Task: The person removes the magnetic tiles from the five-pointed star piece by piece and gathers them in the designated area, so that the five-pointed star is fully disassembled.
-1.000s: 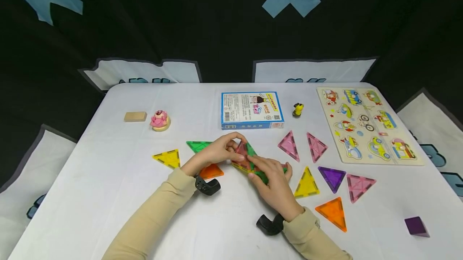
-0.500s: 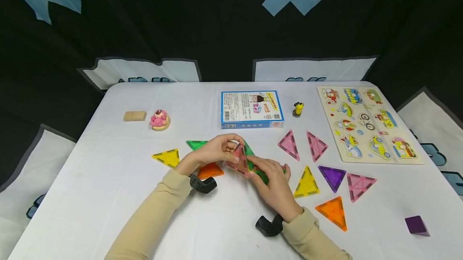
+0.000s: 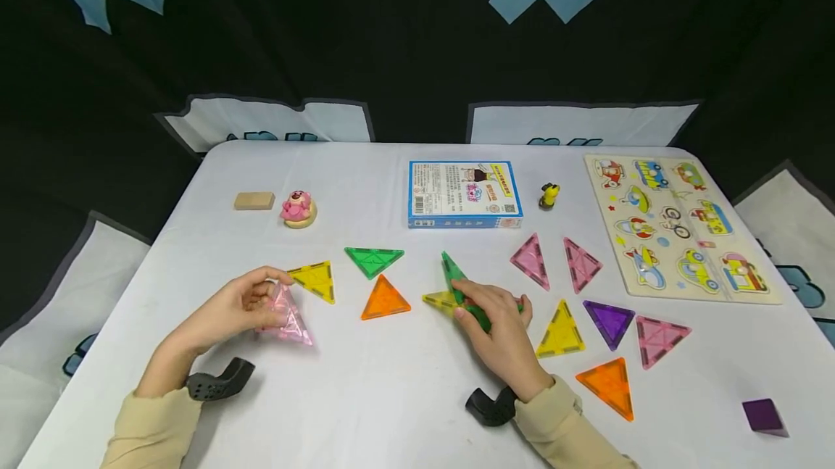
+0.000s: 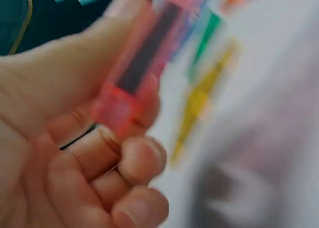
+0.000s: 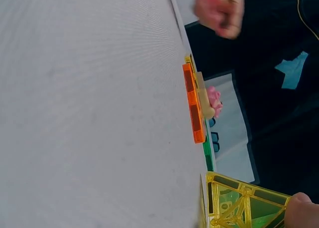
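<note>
In the head view my left hand [image 3: 225, 313] pinches a pink triangular magnetic tile [image 3: 291, 320] at the table's left. The left wrist view shows the tile's edge [image 4: 144, 53] between thumb and fingers, the others curled in. Near the middle my right hand [image 3: 502, 331] grips a small build of magnetic tiles: a green tile [image 3: 453, 275] stands up, a yellow tile [image 3: 438, 301] pokes out beside it, and some red shows under the fingers. Most of that build is hidden by the hand. In the right wrist view a thumb touches the yellow tile [image 5: 234, 203].
Loose yellow [image 3: 316, 280], green [image 3: 374, 260] and orange [image 3: 385, 300] tiles lie between the hands. Several more lie to the right, including a purple one [image 3: 609, 322]. Behind are a box [image 3: 464, 193], a pink figurine [image 3: 298, 206], a wooden block [image 3: 254, 201] and a puzzle board [image 3: 678, 226].
My left hand has pulled the pink tile off the build and carried it left, past the loose orange and green tiles. My right hand has stayed on the build.
</note>
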The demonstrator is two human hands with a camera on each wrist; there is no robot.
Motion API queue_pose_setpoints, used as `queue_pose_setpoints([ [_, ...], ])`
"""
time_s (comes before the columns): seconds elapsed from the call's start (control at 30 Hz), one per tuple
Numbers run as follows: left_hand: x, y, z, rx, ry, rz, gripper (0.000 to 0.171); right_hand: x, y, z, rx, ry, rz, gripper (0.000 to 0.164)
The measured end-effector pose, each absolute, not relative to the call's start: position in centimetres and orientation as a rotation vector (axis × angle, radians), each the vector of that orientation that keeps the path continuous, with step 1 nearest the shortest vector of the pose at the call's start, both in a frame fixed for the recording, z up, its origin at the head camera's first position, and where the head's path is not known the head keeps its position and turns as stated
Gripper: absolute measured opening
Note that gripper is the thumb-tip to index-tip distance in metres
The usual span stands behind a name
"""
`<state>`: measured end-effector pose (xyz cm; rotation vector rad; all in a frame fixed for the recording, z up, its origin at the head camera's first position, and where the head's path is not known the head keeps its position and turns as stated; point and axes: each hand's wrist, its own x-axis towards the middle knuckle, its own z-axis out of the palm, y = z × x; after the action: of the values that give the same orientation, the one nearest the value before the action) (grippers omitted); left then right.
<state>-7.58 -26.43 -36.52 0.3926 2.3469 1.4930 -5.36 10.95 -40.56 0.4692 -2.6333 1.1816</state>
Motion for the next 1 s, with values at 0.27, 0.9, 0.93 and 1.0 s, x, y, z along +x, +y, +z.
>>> queue_pose_setpoints([
  [0.27, -6.3, -25.1, -36.3, 0.446, 2.873, 0.795, 0.053, -5.6, 11.1, -40.6, 0.468, -2.609, 1.198, 0.036],
  [0.9, -12.7, -5.9, -38.6, 0.714, 2.450, 1.250, 0.020, -5.5, 10.6, -40.7, 0.393, -2.629, 1.245, 0.024],
  [0.93, -12.8, -5.8, -38.7, 0.704, 2.431, 1.278, 0.021, -5.5, 10.6, -40.7, 0.388, -2.626, 1.238, 0.024],
  [1.0, -12.9, -5.7, -38.9, 0.678, 2.399, 1.337, 0.021, -5.3, 10.7, -40.6, 0.378, -2.618, 1.228, 0.023],
])
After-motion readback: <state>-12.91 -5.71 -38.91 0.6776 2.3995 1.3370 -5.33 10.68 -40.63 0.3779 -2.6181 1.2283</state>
